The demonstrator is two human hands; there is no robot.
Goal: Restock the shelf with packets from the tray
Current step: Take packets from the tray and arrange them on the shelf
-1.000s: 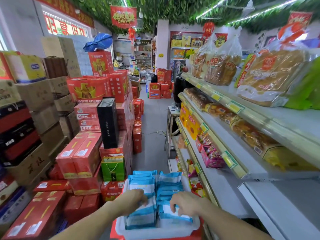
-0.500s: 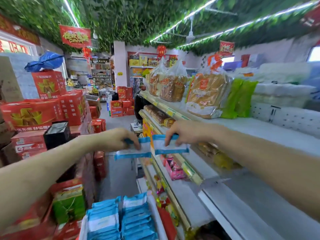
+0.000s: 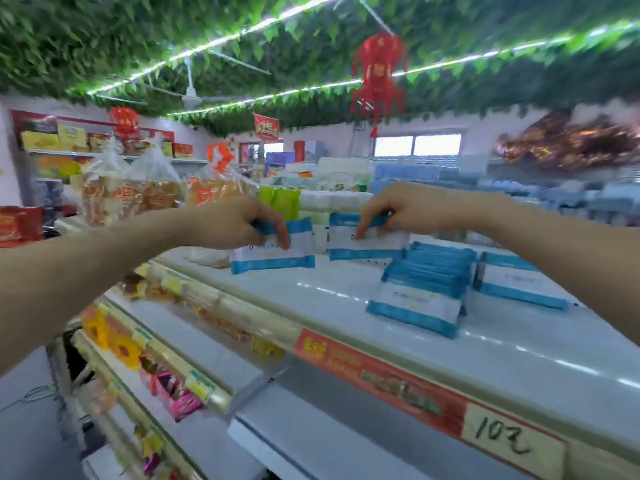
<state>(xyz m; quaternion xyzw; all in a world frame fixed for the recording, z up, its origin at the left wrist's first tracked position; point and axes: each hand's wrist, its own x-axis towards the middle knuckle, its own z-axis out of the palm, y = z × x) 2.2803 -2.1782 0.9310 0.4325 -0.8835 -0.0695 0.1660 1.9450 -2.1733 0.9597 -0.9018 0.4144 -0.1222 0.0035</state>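
Left hand (image 3: 239, 221) pinches one packet (image 3: 277, 256), right hand (image 3: 412, 209) another packet (image 3: 370, 244), above the white shelf (image 3: 332, 299)

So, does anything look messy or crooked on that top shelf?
A little. The row of blue packets on the top shelf leans over instead of standing straight, and the packet beside it leans too. Nothing looks spilled or torn.
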